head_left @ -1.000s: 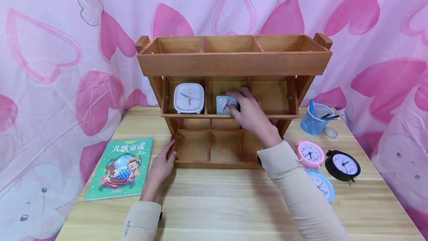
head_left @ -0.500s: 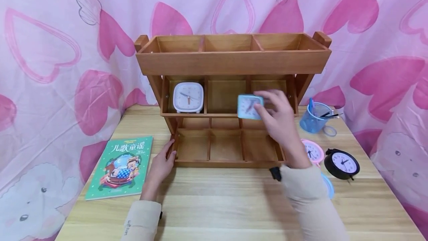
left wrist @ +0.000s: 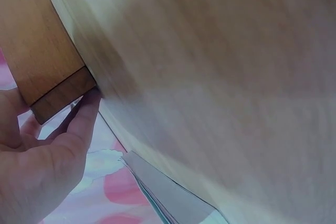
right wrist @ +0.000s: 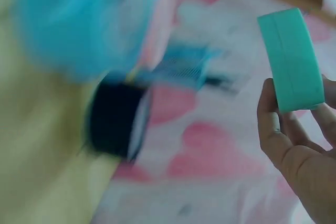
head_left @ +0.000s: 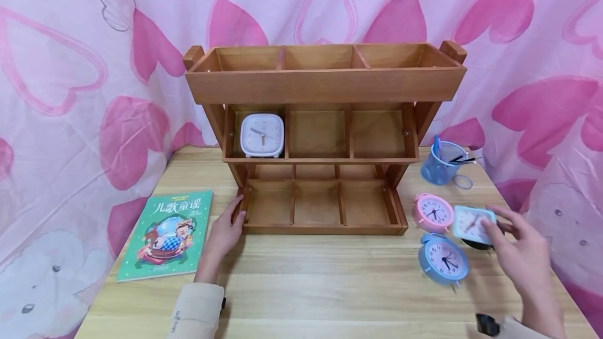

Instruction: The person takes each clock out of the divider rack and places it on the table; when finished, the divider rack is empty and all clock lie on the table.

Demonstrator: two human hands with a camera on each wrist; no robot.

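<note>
Over the right of the table (head_left: pixel 405 300), the right hand (head_left: pixel 524 255) is pinching the turquoise clock (head_left: pixel 469 224) between thumb and fingers. The left hand (head_left: pixel 226 232) (fingers slightly parted) is holding the lower left corner of the wooden rack (head_left: pixel 325 87).

A green book (head_left: pixel 165 237) lies flat; a blue pen cup (head_left: pixel 434 172) stands beside a ring (head_left: pixel 464 188)
</note>
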